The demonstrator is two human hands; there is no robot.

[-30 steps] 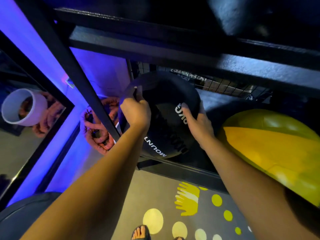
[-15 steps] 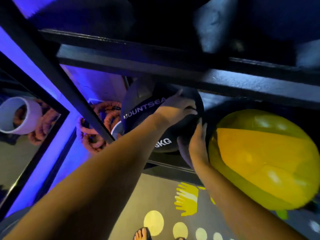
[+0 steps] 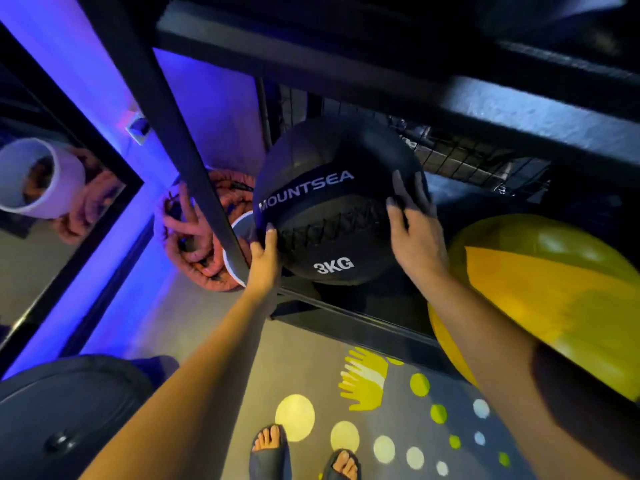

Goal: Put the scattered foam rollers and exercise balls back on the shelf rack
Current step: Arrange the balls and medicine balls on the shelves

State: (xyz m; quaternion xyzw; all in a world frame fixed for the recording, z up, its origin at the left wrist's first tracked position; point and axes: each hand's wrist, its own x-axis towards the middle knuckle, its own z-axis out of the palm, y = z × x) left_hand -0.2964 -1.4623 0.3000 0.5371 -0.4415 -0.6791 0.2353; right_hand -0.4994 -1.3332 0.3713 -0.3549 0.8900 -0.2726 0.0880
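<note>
Seen in the bottom bay of the shelf rack (image 3: 519, 110): a black medicine ball (image 3: 332, 209) marked MOUNTSEA and 3KG, pressed between two bare hands.

Turned since half a second ago, bringing the MOUNTSEA band level across the front with 3KG beneath it, instead of high on the left behind a crossing forearm.

Moved off the top of the ball to its lower left side: the left hand (image 3: 265, 258), now just beside the rack's upright post (image 3: 173, 143), fingers straight and close together, lying up the curve, thumb out of sight.

Lifted from low between the two balls to the upper right side: the right hand (image 3: 415, 233), fingers spread wide and flat on the cover, palm against the ball. Both forearms bare, reaching forward and down.

Hard to tell whether resting on the shelf floor or held just above it.

Close on the right, in the same bay, a large yellow exercise ball (image 3: 554, 289), the right wrist in front of the gap between the two. Behind, wire mesh (image 3: 467, 161).

Left of the post, on the floor, a coil of orange rope (image 3: 194, 244) and a white tube (image 3: 242, 226), repeated in a wall mirror (image 3: 41, 265).

Below, a grey mat (image 3: 391, 420) printed with yellow dots and a handprint, two sandalled feet (image 3: 272, 445) at the bottom edge, showing more than before, and a dark round disc (image 3: 69, 420) at lower left.
</note>
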